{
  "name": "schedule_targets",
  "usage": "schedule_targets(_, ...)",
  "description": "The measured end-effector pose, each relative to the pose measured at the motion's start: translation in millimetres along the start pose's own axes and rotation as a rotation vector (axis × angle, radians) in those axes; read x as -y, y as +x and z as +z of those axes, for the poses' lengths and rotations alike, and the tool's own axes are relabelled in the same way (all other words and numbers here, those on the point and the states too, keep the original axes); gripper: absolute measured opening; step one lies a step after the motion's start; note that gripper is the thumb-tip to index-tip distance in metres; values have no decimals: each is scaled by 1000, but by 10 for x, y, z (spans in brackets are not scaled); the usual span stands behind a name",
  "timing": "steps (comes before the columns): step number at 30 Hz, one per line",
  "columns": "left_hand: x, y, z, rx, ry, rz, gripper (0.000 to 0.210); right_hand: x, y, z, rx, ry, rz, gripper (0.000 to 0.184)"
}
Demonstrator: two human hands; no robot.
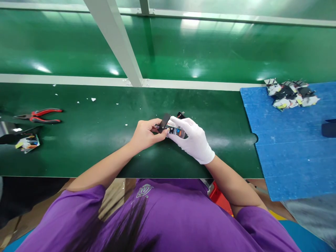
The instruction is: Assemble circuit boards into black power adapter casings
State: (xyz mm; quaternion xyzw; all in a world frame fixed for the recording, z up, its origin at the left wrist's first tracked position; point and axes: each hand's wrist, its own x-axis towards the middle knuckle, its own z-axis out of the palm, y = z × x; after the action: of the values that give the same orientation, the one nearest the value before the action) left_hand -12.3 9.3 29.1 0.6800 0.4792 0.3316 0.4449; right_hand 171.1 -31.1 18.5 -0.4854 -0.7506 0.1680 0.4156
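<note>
Overhead, glossy green bench [91, 140], white frame [115, 38].

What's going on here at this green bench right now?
A person in a purple shirt holds a small black part with both hands over the green bench. The bare left hand pinches its dark flap, and the white-gloved right hand grips the other end. Red-handled pliers lie far left, and a pile of similar parts sits on a blue mat at right.

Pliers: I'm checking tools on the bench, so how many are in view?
1. The red-handled pliers lie on the green belt far left, away from both hands.
</note>
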Motion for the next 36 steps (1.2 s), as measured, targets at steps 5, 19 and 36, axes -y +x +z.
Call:
schedule_targets(5, -6, -6, 0, 15, -3, 22, 17, 28, 5, -2, 31, 22, -14, 32)
schedule_targets(19, 47, 9, 4, 81, 1, -42, 23, -4, -6, 60, -29, -89, -56, 20)
schedule_targets(36, 78, 26, 25, 113, -394, -151, 42, -56, 17, -2, -57, -183, -38, 19)
